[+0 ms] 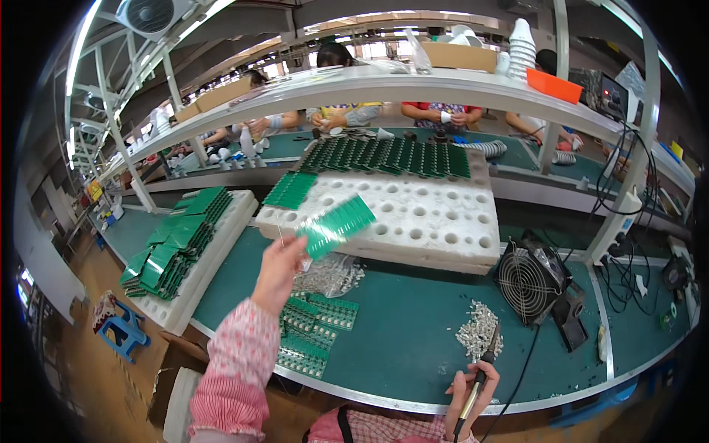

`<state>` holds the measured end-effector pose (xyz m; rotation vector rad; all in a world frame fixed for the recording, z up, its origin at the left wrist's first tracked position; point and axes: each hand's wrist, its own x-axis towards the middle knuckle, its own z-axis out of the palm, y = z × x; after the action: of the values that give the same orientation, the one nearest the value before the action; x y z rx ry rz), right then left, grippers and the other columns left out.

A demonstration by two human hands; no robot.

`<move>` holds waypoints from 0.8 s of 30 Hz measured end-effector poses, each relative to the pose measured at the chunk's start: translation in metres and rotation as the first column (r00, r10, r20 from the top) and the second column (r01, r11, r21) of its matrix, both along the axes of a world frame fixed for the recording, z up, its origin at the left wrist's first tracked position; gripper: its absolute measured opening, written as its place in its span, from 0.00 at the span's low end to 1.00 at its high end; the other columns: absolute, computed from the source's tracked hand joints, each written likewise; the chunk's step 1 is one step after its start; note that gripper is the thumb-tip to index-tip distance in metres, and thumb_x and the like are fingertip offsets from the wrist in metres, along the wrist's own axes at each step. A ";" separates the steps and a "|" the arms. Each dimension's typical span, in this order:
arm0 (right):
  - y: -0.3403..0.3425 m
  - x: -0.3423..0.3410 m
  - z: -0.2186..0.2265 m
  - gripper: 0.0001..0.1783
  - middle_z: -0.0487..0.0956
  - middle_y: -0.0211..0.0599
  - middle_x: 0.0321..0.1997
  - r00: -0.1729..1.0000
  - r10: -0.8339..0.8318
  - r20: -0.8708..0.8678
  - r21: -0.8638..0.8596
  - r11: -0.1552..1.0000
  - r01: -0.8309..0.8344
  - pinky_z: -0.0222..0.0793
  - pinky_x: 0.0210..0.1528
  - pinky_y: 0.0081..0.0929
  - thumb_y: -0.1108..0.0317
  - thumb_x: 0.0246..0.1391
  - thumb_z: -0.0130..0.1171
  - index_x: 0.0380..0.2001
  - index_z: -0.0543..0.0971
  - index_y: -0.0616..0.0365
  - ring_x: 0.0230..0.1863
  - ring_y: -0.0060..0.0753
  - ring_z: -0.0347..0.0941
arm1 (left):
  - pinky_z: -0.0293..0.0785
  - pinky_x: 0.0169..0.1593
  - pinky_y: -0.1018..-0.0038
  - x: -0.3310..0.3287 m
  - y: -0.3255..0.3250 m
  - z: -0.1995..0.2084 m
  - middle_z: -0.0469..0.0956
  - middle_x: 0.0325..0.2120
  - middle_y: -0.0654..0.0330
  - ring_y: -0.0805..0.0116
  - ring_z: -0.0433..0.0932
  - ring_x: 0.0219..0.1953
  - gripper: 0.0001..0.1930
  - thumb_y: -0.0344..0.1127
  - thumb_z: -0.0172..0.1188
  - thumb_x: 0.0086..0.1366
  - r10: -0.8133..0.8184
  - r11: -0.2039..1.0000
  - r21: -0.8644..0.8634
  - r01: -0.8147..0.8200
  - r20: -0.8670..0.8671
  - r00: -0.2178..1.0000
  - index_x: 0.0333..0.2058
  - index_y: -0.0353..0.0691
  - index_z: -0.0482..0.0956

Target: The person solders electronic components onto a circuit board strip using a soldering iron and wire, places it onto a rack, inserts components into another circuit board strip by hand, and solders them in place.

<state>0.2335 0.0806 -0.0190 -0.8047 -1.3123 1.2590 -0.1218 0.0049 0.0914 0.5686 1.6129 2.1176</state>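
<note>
Between the fingers of my left hand [279,269] is a green circuit board panel [338,226], raised above the bench in front of a white foam block [421,214] with round holes. My right hand [473,390] grips a soldering iron [478,380] near the bench's front edge. The iron's tip points into a pile of small whitish parts [478,331]. Below my left hand, a clear plastic bag [325,277] of similar small parts lies on the bench. Several populated green panels [314,332] lie closer to me, partly behind my left sleeve.
Rows of green panels [384,157] stand on the foam block. More panels [181,236] are stacked on a second foam block at the left. A small fan [526,284] and cables sit at the right. A shelf [354,81] crosses overhead; people work beyond it.
</note>
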 end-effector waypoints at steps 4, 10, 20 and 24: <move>-0.001 -0.002 0.001 0.20 0.68 0.38 0.41 1.000 0.027 0.009 -0.032 0.999 -0.026 0.69 0.24 0.15 0.74 0.55 0.57 0.49 0.64 0.61 0.28 0.18 0.68 | 0.63 0.25 0.82 -0.077 0.020 0.019 0.75 0.34 0.59 0.71 0.77 0.29 0.20 0.34 0.64 0.60 0.228 0.974 0.011 -0.228 0.002 0.974 0.46 0.32 0.68; 0.002 0.000 -0.010 0.20 0.69 0.39 0.40 0.997 -0.015 0.080 -0.025 1.000 0.017 0.69 0.23 0.16 0.74 0.53 0.58 0.48 0.65 0.61 0.26 0.18 0.68 | 0.63 0.16 0.76 -0.144 0.065 0.007 0.75 0.35 0.55 0.64 0.80 0.27 0.13 0.27 0.61 0.60 0.382 0.921 -0.024 -0.388 0.247 0.891 0.42 0.33 0.70; 0.001 0.004 -0.008 0.18 0.68 0.38 0.40 0.998 0.013 0.065 -0.021 1.000 -0.012 0.69 0.23 0.16 0.76 0.54 0.56 0.47 0.65 0.61 0.26 0.18 0.67 | 0.72 0.20 0.73 -0.147 0.075 0.009 0.78 0.33 0.49 0.62 0.81 0.24 0.06 0.21 0.59 0.53 0.537 0.836 -0.213 -0.507 0.122 0.835 0.32 0.29 0.75; -0.011 0.003 0.015 0.18 0.70 0.36 0.39 0.994 0.046 0.104 0.053 0.997 -0.052 0.67 0.28 0.18 0.77 0.57 0.54 0.51 0.66 0.58 0.30 0.22 0.67 | 0.79 0.29 0.69 -0.159 0.064 0.001 0.79 0.38 0.46 0.61 0.82 0.24 0.18 0.26 0.65 0.49 0.581 0.739 -0.393 -0.547 -0.040 0.813 0.40 0.27 0.76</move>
<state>0.2368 0.0698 -0.0039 -0.8110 -1.4511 1.2278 -0.2810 0.0691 0.0924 -0.1805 2.2921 2.0564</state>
